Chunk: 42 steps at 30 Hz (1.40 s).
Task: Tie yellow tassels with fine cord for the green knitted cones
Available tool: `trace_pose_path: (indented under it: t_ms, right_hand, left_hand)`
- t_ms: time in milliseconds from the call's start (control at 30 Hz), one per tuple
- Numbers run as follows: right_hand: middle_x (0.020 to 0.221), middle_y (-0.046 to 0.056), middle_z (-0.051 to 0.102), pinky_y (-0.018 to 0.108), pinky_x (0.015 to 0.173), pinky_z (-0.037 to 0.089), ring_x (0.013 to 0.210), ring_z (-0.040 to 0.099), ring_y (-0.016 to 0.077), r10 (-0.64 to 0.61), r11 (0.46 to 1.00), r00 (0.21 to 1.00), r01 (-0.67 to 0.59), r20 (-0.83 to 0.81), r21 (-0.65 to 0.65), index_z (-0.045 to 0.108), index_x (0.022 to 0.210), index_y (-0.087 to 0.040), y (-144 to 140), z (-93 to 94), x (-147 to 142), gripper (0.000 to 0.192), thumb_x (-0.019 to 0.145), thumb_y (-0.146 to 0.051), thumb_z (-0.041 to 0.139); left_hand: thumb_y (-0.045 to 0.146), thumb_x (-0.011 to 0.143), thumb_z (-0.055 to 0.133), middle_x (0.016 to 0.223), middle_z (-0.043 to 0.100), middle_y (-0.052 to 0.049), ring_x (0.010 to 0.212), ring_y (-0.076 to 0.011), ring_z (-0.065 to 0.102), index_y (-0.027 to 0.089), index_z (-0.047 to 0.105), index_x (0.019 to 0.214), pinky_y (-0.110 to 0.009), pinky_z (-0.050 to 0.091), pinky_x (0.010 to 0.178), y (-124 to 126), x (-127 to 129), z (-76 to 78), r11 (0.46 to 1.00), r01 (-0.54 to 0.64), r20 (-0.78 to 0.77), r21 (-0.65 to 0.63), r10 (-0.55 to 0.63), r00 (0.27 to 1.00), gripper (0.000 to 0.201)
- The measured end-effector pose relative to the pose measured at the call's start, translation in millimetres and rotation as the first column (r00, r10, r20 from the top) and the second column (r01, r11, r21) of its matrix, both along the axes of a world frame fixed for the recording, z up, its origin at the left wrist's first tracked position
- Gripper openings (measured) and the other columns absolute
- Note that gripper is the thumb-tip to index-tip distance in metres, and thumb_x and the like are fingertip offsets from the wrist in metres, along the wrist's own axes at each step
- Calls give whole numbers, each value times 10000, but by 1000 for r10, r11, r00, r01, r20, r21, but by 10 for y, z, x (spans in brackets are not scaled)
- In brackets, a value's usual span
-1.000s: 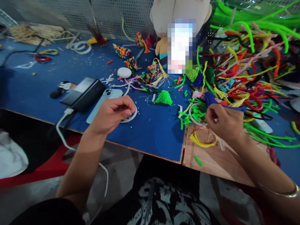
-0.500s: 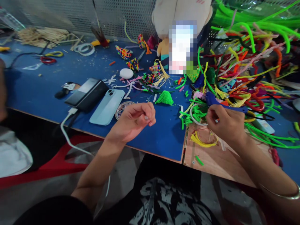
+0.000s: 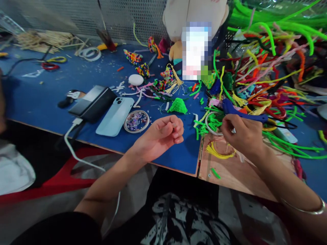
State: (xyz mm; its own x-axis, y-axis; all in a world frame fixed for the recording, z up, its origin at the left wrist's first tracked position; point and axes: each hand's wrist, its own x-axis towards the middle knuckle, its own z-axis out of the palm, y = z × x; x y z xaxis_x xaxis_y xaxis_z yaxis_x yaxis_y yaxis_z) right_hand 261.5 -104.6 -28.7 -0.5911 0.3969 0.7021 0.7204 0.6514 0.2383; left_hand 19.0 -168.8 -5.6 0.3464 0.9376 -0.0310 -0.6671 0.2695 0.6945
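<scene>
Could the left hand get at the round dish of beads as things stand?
Probably yes. The left hand hovers just right of the dish of beads, fingers curled together, and only bare blue table lies between them. The light blue phone sits on the dish's far side.

1. Our left hand (image 3: 159,136) hovers over the blue table (image 3: 38,92), fingers (image 3: 176,131) curled and pinched together; whatever they pinch is too small to tell.
2. Just left of it sits a round dish of beads (image 3: 136,121), beside a pale blue phone (image 3: 115,116).
3. Our right hand (image 3: 242,136) grips what seems a blue glue gun (image 3: 241,114) amid green pipe-cleaner bits (image 3: 208,126).
</scene>
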Motion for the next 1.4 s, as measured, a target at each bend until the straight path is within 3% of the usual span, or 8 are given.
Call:
trace_pose_path:
  t_ms: [267, 567, 800, 1067, 1400]
  right_hand:
    - [510, -85, 567, 150, 436, 377, 408, 502, 40, 146, 965, 965, -187, -216, -183, 541, 798, -210, -237, 81, -144, 111, 794, -99, 550]
    - [533, -78, 567, 137, 374, 325, 386, 451, 22, 117, 874, 899, -295, -422, -387, 565, 787, -208, -429, 241, -172, 87, 819, -126, 563]
    - [556, -58, 577, 131, 418, 357, 431, 478, 28, 26, 791, 836, -353, -549, -500, 592, 794, -168, -491, 252, -188, 57, 821, -134, 555]
    - [568, -34, 632, 145, 435, 378, 429, 496, 33, -45, 762, 797, -363, -602, -536, 626, 782, -150, -505, 216, -238, 57, 815, -150, 579]
    - [625, -39, 684, 157, 383, 345, 410, 498, 33, -69, 753, 854, -296, -517, -588, 633, 785, -190, -503, 233, -258, 83, 814, -144, 569]
  left_hand:
    - [223, 638, 802, 719, 639, 9, 639, -54, 601, 132, 624, 695, -124, 513, 609, 71, 124, -12, 989, 106, -25, -108, -109, 994, 208]
    - [185, 643, 803, 637, 649, 33, 572, -39, 605, 166, 689, 747, -106, 524, 574, 216, 336, 75, 964, 248, -42, -93, -252, 967, 156]
    - [244, 623, 818, 623, 693, 17, 554, -36, 630, 148, 737, 721, -82, 532, 568, 331, 439, 2, 960, 272, -96, -63, -277, 956, 160]
    - [168, 606, 825, 663, 726, 9, 589, -50, 666, 151, 750, 735, -70, 542, 596, 340, 426, -86, 945, 268, -82, -185, -287, 954, 151]
    - [127, 646, 794, 659, 704, 7, 607, -55, 654, 130, 714, 747, -98, 535, 595, 341, 442, -111, 932, 307, -40, -192, -320, 947, 130]
